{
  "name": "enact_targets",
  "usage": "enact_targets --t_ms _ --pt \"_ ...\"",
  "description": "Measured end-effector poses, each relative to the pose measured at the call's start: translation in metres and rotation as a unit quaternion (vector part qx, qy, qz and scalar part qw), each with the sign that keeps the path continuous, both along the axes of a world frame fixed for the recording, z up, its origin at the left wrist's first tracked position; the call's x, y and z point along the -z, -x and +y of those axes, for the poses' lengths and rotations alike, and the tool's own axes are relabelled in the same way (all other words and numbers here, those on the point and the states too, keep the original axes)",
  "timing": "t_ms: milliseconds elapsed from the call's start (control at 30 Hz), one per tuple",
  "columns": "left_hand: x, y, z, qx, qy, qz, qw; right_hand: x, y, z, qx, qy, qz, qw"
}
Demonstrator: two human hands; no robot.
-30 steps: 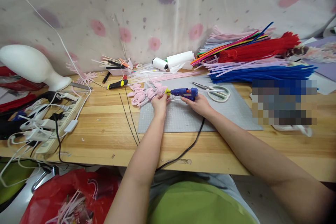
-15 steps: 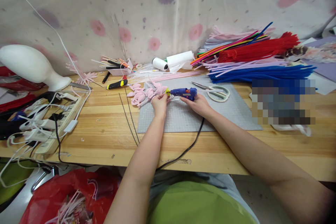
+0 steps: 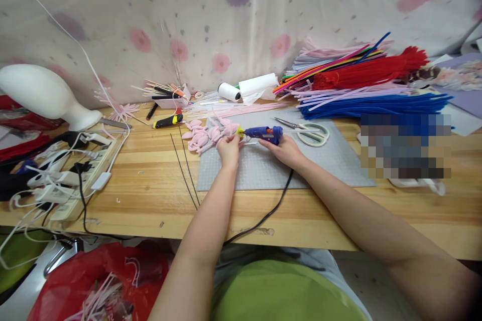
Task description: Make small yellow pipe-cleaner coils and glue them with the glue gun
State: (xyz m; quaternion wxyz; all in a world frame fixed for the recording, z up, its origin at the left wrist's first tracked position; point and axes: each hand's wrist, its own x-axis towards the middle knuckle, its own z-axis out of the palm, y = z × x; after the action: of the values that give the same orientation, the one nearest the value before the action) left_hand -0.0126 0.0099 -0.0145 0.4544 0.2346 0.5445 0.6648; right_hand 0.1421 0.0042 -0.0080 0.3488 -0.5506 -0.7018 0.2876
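Note:
My right hand (image 3: 285, 151) is wrapped around a blue hot glue gun (image 3: 263, 134), whose tip points left. A clear glue stick (image 3: 301, 131) sticks out of its back end. My left hand (image 3: 228, 150) is closed in a pinch just at the gun's tip. A small yellow piece (image 3: 240, 131) shows there; whether it belongs to the nozzle or sits in my fingers, I cannot tell. Pink pipe-cleaner petals (image 3: 199, 139) lie just left of my left hand. Under both hands is a grey cutting mat (image 3: 256, 173). Scissors (image 3: 314, 134) lie behind my right hand.
The gun's black cord (image 3: 265, 216) runs over the table's front edge. Thin dark wires (image 3: 184, 170) and a utility knife (image 3: 167, 121) lie left. A crowded power strip (image 3: 90, 175) and white foam head (image 3: 41, 90) stand further left. Pipe-cleaner bundles (image 3: 376, 105) are piled back right.
Almost nothing differs. Both hands and the glue gun stay in the same place, with at most a tiny shift at the gun's tip.

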Motion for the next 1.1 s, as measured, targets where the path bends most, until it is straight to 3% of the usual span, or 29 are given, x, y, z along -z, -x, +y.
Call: enact_targets --t_ms 1100 --pt "-0.0028 -0.0013 -0.0014 -0.016 0.001 0.007 1.0 0.001 0.0021 -0.0003 -0.01 -0.004 0.007 1.0"
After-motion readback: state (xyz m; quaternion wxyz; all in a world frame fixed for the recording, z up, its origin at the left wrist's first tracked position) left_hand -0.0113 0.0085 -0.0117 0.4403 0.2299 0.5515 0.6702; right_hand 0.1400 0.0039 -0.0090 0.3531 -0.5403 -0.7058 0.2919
